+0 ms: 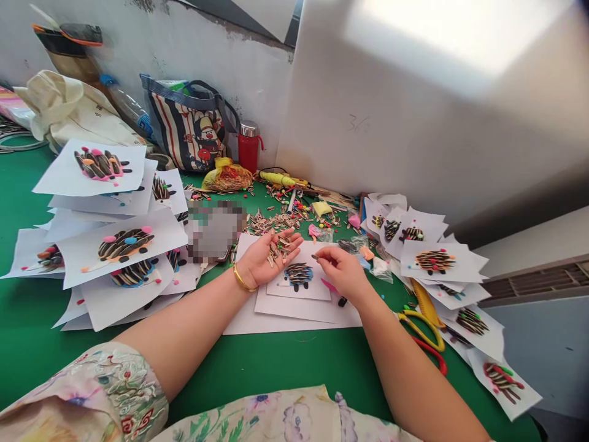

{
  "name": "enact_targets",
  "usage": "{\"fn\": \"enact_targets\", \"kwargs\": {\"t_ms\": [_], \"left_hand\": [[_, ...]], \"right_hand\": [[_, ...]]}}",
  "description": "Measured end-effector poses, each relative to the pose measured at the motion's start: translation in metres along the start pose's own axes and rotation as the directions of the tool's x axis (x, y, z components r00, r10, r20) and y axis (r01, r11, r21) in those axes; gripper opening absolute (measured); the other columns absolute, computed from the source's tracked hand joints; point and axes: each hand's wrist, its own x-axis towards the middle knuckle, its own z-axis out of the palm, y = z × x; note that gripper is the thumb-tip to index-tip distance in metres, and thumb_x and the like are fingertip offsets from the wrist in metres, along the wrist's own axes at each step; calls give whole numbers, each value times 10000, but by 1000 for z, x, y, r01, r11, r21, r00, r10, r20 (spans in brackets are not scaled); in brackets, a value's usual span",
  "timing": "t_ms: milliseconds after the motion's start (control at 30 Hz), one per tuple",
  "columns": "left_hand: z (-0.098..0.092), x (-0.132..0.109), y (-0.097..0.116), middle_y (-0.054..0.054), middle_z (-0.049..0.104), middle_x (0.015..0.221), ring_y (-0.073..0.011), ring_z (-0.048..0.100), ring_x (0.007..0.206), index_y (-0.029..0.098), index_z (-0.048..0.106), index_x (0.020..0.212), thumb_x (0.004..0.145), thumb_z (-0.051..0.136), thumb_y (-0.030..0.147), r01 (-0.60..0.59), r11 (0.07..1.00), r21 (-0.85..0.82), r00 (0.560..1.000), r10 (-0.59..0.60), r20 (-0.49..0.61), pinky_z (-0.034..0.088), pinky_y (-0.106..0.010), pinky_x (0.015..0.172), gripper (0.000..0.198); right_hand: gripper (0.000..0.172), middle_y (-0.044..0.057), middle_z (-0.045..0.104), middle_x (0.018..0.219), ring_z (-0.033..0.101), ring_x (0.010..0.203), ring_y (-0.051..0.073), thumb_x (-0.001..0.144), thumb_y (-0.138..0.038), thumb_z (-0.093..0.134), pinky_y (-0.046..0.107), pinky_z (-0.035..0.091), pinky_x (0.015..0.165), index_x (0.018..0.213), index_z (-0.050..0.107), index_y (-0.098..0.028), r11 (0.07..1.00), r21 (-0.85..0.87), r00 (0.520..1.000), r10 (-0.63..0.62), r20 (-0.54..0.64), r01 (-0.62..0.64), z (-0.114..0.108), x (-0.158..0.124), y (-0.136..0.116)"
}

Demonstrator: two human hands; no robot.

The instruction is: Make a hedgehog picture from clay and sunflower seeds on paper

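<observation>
Right now your left hand [262, 261] lies open, palm up, cupping sunflower seed shells [278, 250] over the paper card [318, 285]; your right hand [343, 274] pinches one shell [315, 256] between its fingertips [323, 253], just right of the card's seed hedgehog [298, 276].

This is a handicraft workroom. A green-topped table [276, 368] runs into the corner of plain white walls [184, 49], and paper sheets [87, 172] bearing hedgehog pictures made of striped sunflower seeds and coloured clay lie in overlapping piles across it. Loose sunflower seeds [276, 221] are heaped towards the back edge, yellow-handled scissors [421, 328] lie near the right side, and a striped tote bag [188, 129] and red flask [248, 147] stand along the wall.
</observation>
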Motion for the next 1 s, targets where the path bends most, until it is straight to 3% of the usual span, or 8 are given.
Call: {"fn": "enact_targets", "kwargs": {"t_ms": [133, 433, 800, 1000], "left_hand": [[1, 0, 0, -178, 687, 1099, -247, 680, 1062, 109, 650, 1060, 1024, 301, 375, 0, 1000, 2, 1000, 0, -12, 576, -395, 869, 440], [0, 1, 0, -167, 685, 1109, -247, 678, 1066, 110, 651, 1052, 1025, 304, 374, 3, 1000, 3, 1000, -3, 2, 575, -386, 867, 436], [1, 0, 0, -166, 688, 1103, -238, 677, 1066, 112, 650, 1031, 1025, 296, 386, 6, 1000, 15, 1000, -6, -10, 569, -376, 879, 448], [-1, 1, -1, -167, 687, 1111, -241, 675, 1073, 112, 651, 1035, 1025, 292, 384, 3, 1000, 18, 1000, -3, 2, 564, -385, 891, 451]], "right_hand": [[153, 14, 696, 823, 615, 749, 188, 818, -269, 544, 323, 483, 695, 845, 689, -231, 999, -31, 999, 38, 33, -37, -1, -16, 17], [168, 8, 685, 822, 605, 798, 189, 840, -173, 524, 317, 450, 726, 852, 680, -234, 979, -192, 996, -51, 72, 64, 8, -13, 0], [176, 50, 697, 862, 602, 866, 208, 882, -142, 557, 315, 435, 797, 909, 720, -200, 888, -431, 986, -122, 115, 160, 18, -10, 0], [184, 53, 699, 862, 606, 871, 211, 881, -125, 569, 311, 439, 801, 910, 735, -199, 867, -465, 983, -139, 124, 181, 19, -9, -3]]}}
